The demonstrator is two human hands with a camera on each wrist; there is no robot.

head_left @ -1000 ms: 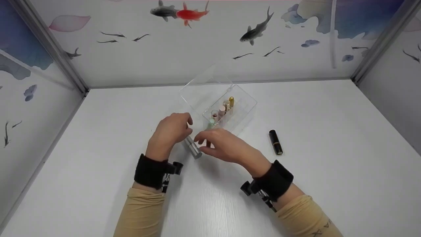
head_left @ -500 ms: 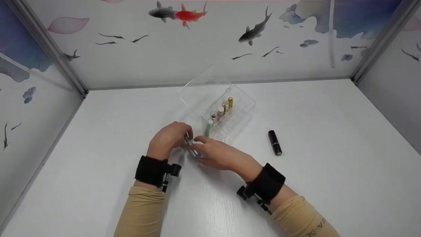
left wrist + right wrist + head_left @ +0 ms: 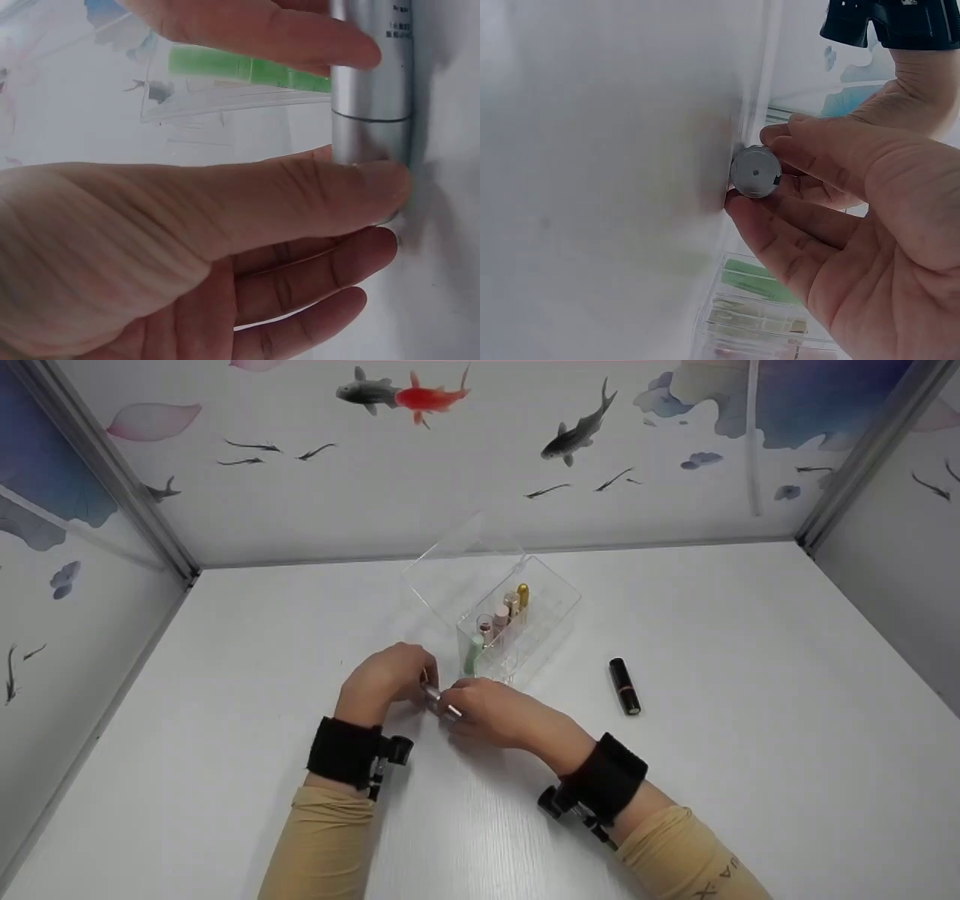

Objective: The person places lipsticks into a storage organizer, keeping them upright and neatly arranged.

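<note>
Fingers [image 3: 322, 281] on both sides are pinching the same part: left hand [image 3: 386, 675] is gripping the far end of a silver tube [image 3: 373, 94], right hand [image 3: 495, 711] is gripping the near end. Left thumb is lying across the barrel; two other left fingers are jutting out beside it. Dark seam is ringing the tube between the hands, small print is showing toward the right hand. Round end face is pointing at the right wrist camera. Tube is sitting low over the white tabletop [image 3: 712, 660]; unclear whether it's touching.

Black tube [image 3: 624, 687], copper band, is lying off to the right, well apart from the right hand.

Just beyond the hands, clear box [image 3: 556, 607] is standing open, lid [image 3: 461, 570] extending out on the left. Row inside is running near to far: green tube [image 3: 473, 654], clear-capped tube [image 3: 485, 631], pink-capped tube [image 3: 501, 619], pale gold tube [image 3: 511, 604], gold tube [image 3: 523, 594].

Behind it all, white wall panel [image 3: 420, 495] is carrying printed fish, one red.
</note>
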